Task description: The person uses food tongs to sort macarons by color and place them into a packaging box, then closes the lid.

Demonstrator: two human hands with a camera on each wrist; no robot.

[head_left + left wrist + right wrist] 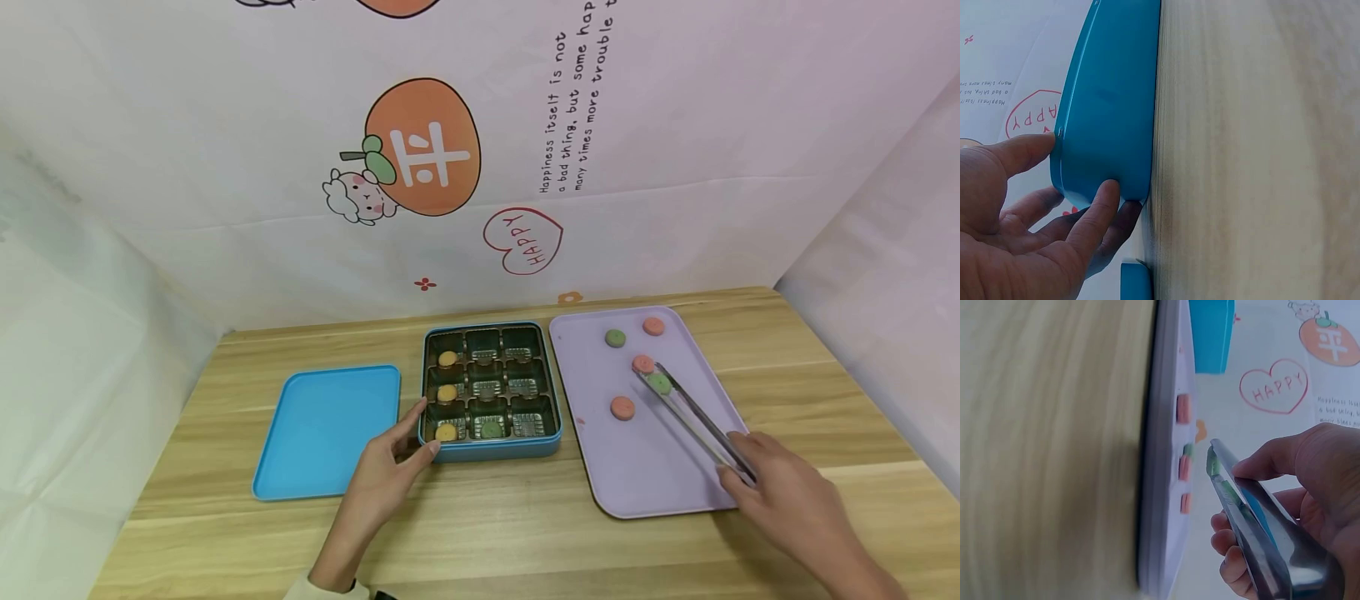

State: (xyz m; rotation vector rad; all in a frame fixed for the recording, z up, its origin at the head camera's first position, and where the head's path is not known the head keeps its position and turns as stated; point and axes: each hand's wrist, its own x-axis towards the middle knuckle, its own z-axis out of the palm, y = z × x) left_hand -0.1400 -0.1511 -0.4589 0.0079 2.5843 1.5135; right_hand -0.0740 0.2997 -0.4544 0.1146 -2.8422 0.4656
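Note:
My left hand [381,482] holds the near left corner of a blue box [498,451], its thumb at the rim and fingers against the sides. A dark divided insert [527,425] lines the box; three yellow cookies [447,392] occupy its left column and a green cookie [492,429] its front middle compartment. My right hand [787,498] grips metal tongs [701,425] over a lilac tray [645,475]. Between the tong tips is another green cookie [1212,464], raised above the tray in the right wrist view. Three pink cookies [622,407] and one green cookie [615,337] lie on the tray.
A blue lid [330,433] lies flat left of the box. The wooden table [495,533] ends at the back against a white printed cloth [300,275]. More white cloth [885,225] hangs along the right side.

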